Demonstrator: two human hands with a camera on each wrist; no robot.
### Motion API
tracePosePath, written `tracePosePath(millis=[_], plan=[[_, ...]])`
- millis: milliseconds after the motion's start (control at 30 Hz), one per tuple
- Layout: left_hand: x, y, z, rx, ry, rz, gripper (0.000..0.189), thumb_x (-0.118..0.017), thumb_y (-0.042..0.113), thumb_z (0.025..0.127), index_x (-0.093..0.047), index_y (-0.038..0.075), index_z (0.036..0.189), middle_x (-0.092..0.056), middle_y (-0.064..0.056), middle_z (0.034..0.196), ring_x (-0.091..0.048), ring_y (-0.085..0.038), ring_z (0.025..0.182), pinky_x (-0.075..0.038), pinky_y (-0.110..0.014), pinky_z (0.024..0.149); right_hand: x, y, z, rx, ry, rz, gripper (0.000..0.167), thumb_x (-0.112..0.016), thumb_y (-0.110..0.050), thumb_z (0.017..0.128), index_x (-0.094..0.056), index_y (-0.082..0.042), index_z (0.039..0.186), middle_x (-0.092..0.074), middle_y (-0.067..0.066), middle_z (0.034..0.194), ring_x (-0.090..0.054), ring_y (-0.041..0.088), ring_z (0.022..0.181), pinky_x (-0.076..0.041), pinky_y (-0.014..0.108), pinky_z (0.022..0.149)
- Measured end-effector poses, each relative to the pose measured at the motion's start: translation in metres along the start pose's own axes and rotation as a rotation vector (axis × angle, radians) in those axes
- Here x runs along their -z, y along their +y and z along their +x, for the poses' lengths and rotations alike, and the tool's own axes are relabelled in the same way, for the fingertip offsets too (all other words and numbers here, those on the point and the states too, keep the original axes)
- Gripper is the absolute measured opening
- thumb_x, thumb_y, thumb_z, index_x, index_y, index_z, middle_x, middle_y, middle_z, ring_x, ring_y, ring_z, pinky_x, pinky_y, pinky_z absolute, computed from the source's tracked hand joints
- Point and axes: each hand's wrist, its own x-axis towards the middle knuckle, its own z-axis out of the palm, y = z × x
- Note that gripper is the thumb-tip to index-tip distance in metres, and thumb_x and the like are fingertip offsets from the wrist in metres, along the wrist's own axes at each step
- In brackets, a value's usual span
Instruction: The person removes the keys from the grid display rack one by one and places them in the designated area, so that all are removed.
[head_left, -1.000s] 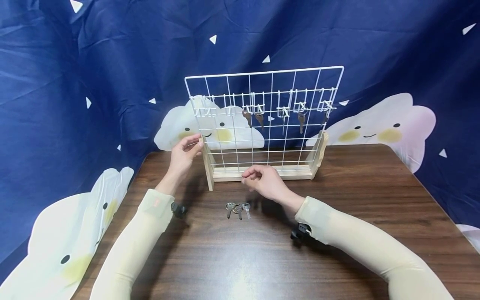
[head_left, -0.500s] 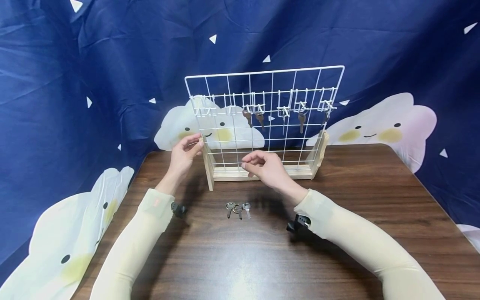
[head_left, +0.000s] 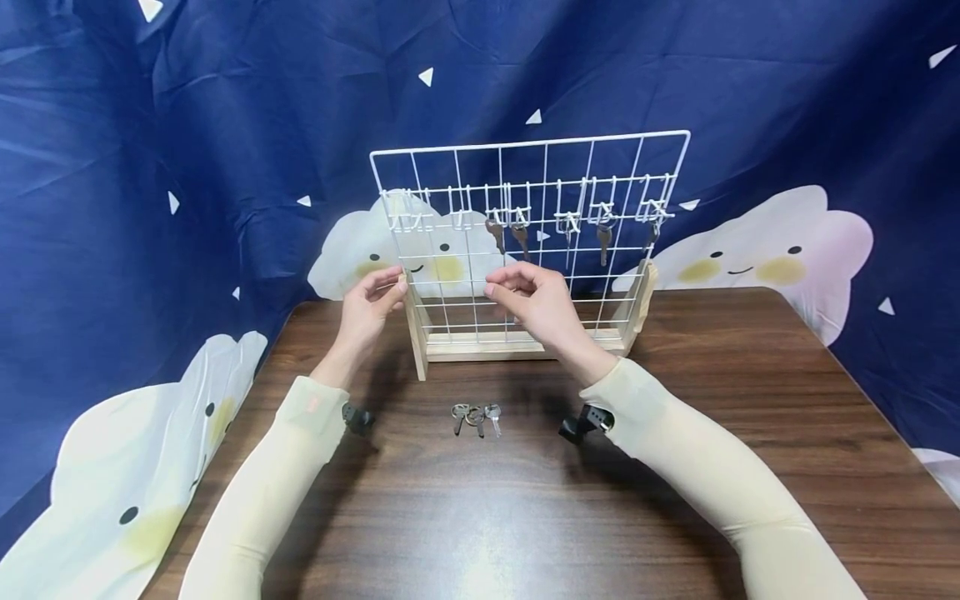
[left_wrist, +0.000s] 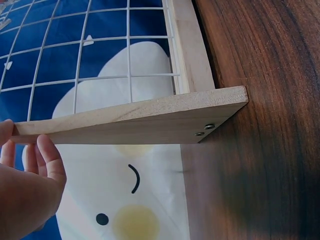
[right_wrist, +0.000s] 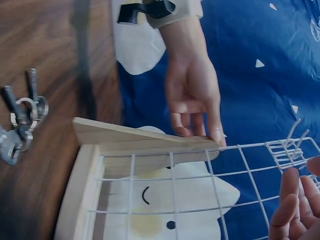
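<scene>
A white wire grid rack point(head_left: 522, 147) stands upright on a wooden base, with several keys point(head_left: 603, 244) hanging from its white hooks. At the rack's left side, my left hand point(head_left: 369, 307) pinches the top of the wooden side support point(left_wrist: 150, 112) between thumb and fingers. My right hand point(head_left: 542, 304) is raised before the middle of the grid, below the hanging keys, its thumb and index fingertips close together. I cannot tell whether something small is between them. In the right wrist view, the right fingers point(right_wrist: 288, 192) appear near a hook point(right_wrist: 290, 145).
Three keys on rings point(head_left: 476, 419) lie on the brown wooden table point(head_left: 420, 508) in front of the rack. The right wooden support point(head_left: 637, 308) holds the other end of the grid. A blue cloth point(head_left: 225, 108) with cloud prints hangs behind.
My right hand has risen from near the rack's base to the middle of the grid. My left hand stays on the side support, and the keys on the table have not moved.
</scene>
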Motion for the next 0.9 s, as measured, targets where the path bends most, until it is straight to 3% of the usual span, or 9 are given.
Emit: tracePosePath(millis=[233,533,767,900], plan=[[0.000,0.001,0.000,0.007,-0.007,0.011,0.044,-0.071,0.012,0.092,-0.059,0.000,0.133,-0.065,-0.004,0.121,-0.066,-0.005,0.101,-0.060,-0.022,0.083,0.001,-0.008,0.010,0.030,0.055,0.073,0.026,-0.075,-0.021,0.090,-0.070,-0.004,0.110,-0.071,-0.008,0.079,-0.069,0.015,0.065,-0.049,0.020,0.047],[0.000,0.002,-0.001,0.004,-0.005,0.014,0.043,-0.071,0.010,0.093,-0.059,0.000,0.132,-0.065,0.004,0.114,-0.066,-0.006,0.102,-0.059,-0.039,0.095,0.002,-0.010,0.021,0.083,0.157,0.111,0.022,-0.075,-0.017,0.089,-0.070,-0.004,0.106,-0.071,-0.002,0.083,-0.066,0.018,0.060,-0.047,0.019,0.046],[0.000,0.001,-0.001,0.006,-0.001,0.002,0.042,-0.071,0.009,0.092,-0.060,0.000,0.131,-0.066,0.005,0.113,-0.066,-0.006,0.101,-0.061,-0.024,0.085,0.002,-0.007,0.026,0.115,0.221,0.141,0.022,-0.073,-0.009,0.090,-0.069,-0.003,0.110,-0.072,0.001,0.093,-0.065,0.018,0.059,-0.041,0.016,0.043],[0.001,0.001,-0.001,0.010,-0.001,0.001,0.042,-0.071,0.009,0.092,-0.060,0.000,0.131,-0.066,0.004,0.113,-0.066,-0.006,0.101,-0.061,-0.022,0.084,0.001,-0.006,0.028,0.127,0.236,0.144,0.023,-0.073,-0.009,0.089,-0.069,-0.003,0.111,-0.071,0.008,0.101,-0.066,0.022,0.061,-0.041,0.017,0.044]])
